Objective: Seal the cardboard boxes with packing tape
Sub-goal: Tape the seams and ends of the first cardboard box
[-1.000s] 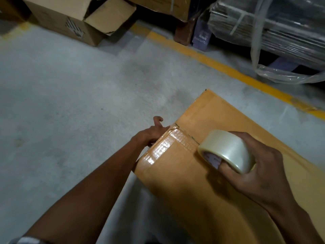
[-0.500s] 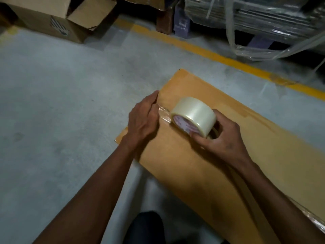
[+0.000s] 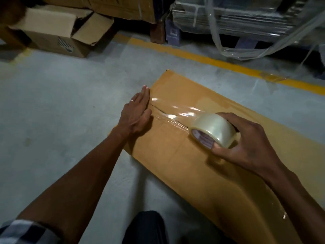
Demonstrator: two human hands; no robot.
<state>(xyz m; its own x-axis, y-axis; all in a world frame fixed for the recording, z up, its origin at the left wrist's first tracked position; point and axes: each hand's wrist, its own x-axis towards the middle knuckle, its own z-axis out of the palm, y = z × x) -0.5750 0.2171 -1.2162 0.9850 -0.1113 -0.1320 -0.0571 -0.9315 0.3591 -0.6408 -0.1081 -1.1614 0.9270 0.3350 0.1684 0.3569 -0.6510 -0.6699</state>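
Observation:
A long brown cardboard box [image 3: 202, 162] lies on the grey floor, running from centre to lower right. My left hand [image 3: 136, 113] lies flat with straight fingers at the box's left end, pressing the start of a clear tape strip [image 3: 173, 111] onto it. My right hand [image 3: 246, 143] grips a roll of clear packing tape [image 3: 213, 131] just above the box top. The strip stretches from the roll back to the left hand, over the flap seam.
An open cardboard box [image 3: 58, 32] sits on the floor at the back left. A yellow floor line [image 3: 219, 62] runs behind the box. Wrapped stacks on pallets [image 3: 246, 20] stand beyond the line. A dark knee [image 3: 146, 226] shows at the bottom.
My right hand has pulled the roll to the right, away from the left hand, drawing out a longer strip of tape. The left hand has flattened at the box's end.

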